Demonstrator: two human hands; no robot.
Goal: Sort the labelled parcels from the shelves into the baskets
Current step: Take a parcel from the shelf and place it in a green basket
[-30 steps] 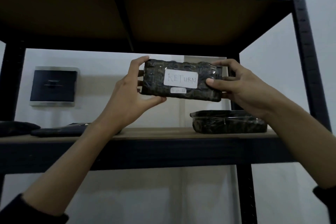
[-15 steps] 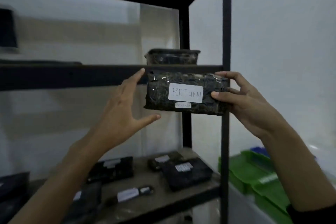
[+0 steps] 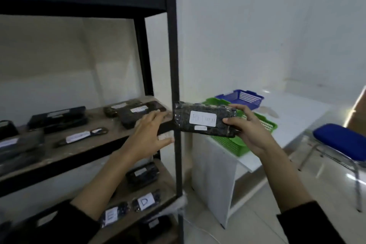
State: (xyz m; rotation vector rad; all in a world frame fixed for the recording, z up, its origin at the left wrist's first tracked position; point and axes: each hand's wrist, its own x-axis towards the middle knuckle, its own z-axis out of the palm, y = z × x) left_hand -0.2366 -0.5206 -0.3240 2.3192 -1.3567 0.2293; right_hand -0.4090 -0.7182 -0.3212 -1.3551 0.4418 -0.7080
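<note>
Black-wrapped parcel point(image 3: 204, 121) labelled RETURN gripped at its right end by right hand point(image 3: 251, 130), left end at rack's front post point(image 3: 172, 55), in front of green basket point(image 3: 227, 142) on white table point(image 3: 297, 117), left hand point(image 3: 146, 134) spread wide, empty, beside shelf edge point(image 3: 79, 155)

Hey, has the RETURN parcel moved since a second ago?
Yes. The RETURN parcel went down and right: it was left of the shelf's black front post, and now it is mostly right of it, before the green basket.

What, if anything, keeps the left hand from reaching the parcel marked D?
Probably nothing: the left hand is open and empty, and the D parcel lies uncovered near the lower shelf's open front, below it.
</note>
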